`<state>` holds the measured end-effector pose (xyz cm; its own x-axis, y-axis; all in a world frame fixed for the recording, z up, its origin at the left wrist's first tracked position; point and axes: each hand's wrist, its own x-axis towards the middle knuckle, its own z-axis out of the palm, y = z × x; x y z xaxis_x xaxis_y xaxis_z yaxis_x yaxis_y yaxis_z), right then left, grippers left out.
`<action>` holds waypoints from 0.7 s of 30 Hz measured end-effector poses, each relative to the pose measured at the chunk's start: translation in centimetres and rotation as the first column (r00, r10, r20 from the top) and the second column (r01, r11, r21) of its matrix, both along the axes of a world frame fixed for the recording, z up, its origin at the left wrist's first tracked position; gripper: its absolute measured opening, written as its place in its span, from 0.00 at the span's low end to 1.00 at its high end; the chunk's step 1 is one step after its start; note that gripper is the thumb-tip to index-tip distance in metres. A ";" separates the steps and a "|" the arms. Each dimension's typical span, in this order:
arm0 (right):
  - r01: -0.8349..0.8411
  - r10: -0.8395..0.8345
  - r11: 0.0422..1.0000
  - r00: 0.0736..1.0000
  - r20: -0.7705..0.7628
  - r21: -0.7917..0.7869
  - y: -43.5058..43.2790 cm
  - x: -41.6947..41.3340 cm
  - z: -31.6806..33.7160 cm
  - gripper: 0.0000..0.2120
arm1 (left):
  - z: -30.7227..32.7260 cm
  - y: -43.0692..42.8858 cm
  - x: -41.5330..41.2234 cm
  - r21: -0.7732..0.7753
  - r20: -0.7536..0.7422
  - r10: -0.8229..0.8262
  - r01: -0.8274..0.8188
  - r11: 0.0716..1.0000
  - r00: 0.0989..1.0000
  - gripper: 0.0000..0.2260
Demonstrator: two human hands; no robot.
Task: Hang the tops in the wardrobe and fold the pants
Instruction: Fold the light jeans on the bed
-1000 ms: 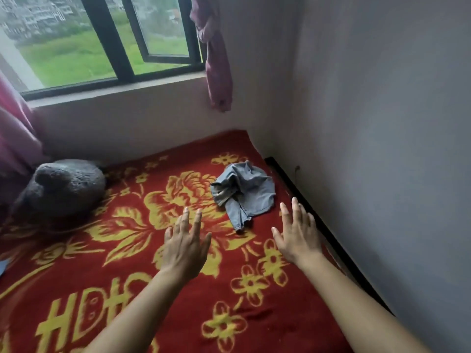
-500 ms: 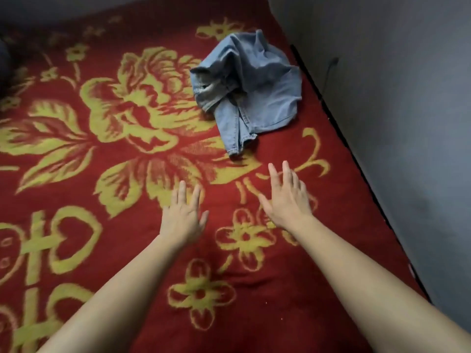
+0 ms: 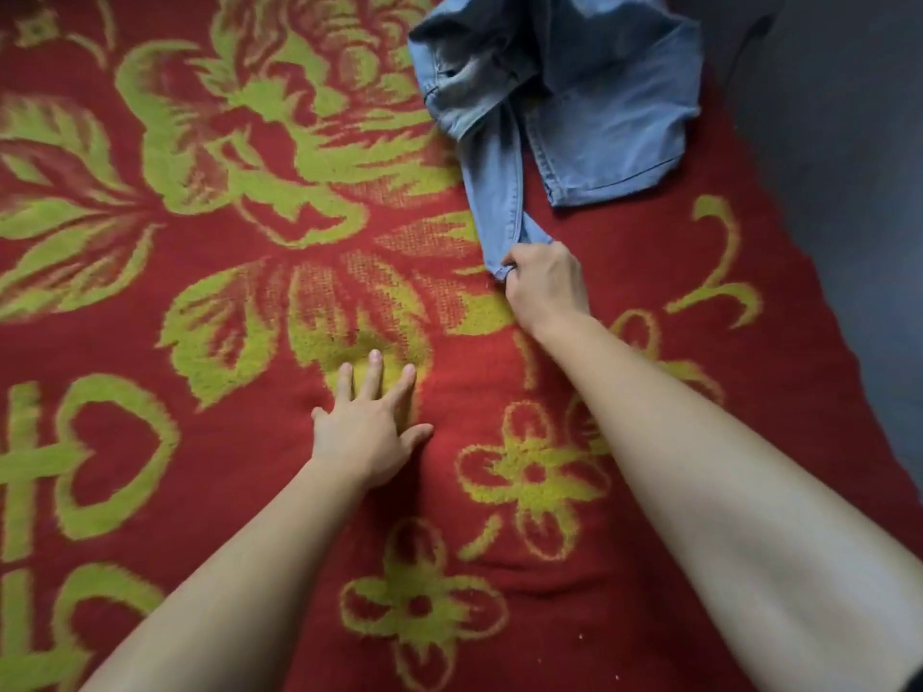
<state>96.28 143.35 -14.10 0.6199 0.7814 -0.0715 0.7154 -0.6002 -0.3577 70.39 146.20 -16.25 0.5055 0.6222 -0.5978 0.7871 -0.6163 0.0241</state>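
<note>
Red blanket (image 3: 150,491) with yellow-green flowers fills the view, a grey wall (image 3: 849,167) running along its right edge. Crumpled denim pants (image 3: 599,122) lie at the top near that wall. Right hand (image 3: 544,287) grips the end of one pant leg, fingers curled round it. Left hand (image 3: 372,427) rests flat on the blanket, fingers spread, well apart from the denim.

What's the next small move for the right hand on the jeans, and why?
Probably draw the right hand back toward the body, pulling the denim pants out straight. It grips the end of one leg, while the rest lies bunched beyond it. The left hand rests flat on the red blanket, free to help spread them.
</note>
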 end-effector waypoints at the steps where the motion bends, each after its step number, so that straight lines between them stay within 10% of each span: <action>1: -0.001 0.001 1.000 1.000 -0.020 0.023 -0.7 -0.8 0.6 0.12 | 0.0 0.0 0.0 -0.002 0.002 0.004 -0.004 1.000 1.000 0.36; 8: -0.440 0.307 0.830 0.873 -0.378 -0.344 -15.7 -12.9 0.9 0.16 | 1.1 0.2 0.0 0.001 0.034 0.017 -0.017 1.000 0.999 0.33; 14: -0.642 0.288 0.623 0.720 -0.631 -0.447 -25.7 -20.7 2.4 0.16 | 3.5 -3.0 2.8 0.315 0.486 -0.142 -0.022 0.949 0.862 0.32; 18: -0.613 0.176 0.662 0.687 -0.705 -0.431 -26.8 -20.1 2.9 0.16 | 4.1 -5.0 7.8 0.168 0.384 -0.182 0.126 0.978 0.905 0.40; 21: -0.354 0.060 0.827 0.828 -0.557 -0.437 -25.3 -15.8 2.7 0.18 | 3.8 -6.5 8.5 -0.029 0.223 -0.102 0.111 0.993 0.970 0.39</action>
<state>80.52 118.03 -11.38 0.2058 0.6431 -0.7376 0.6494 -0.6536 -0.3887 78.91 139.70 -12.47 0.6898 0.5346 -0.4881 0.6892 -0.6914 0.2167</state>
